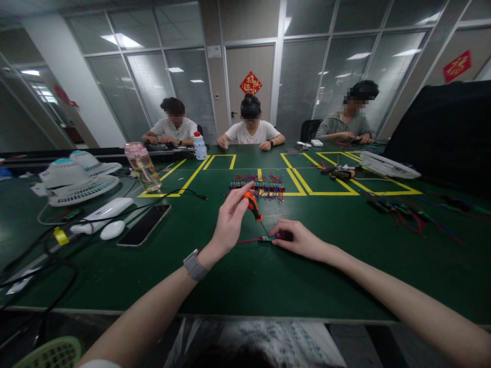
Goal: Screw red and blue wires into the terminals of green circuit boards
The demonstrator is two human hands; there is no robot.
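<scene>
My left hand [231, 217] grips the orange and black handle of a screwdriver [253, 207], with its index finger stretched up over the handle's end. The thin shaft slants down, its tip at a small green circuit board [265, 238] lying on the green table [215, 286]. My right hand [297, 237] is closed on the board's right end, fingertips pressed around it. A red wire [248, 241] runs left from the board, and blue and red wires show near my right fingers. Just beyond stands a row of similar boards [264, 187] with red and blue wires.
To the left lie a phone [144, 225], a white mouse [112, 230], cables and white fans [82, 184], with a pink-lidded bottle [142, 166]. Wire bundles [406, 209] and a white keyboard [389, 164] are at right. Three people sit across the table.
</scene>
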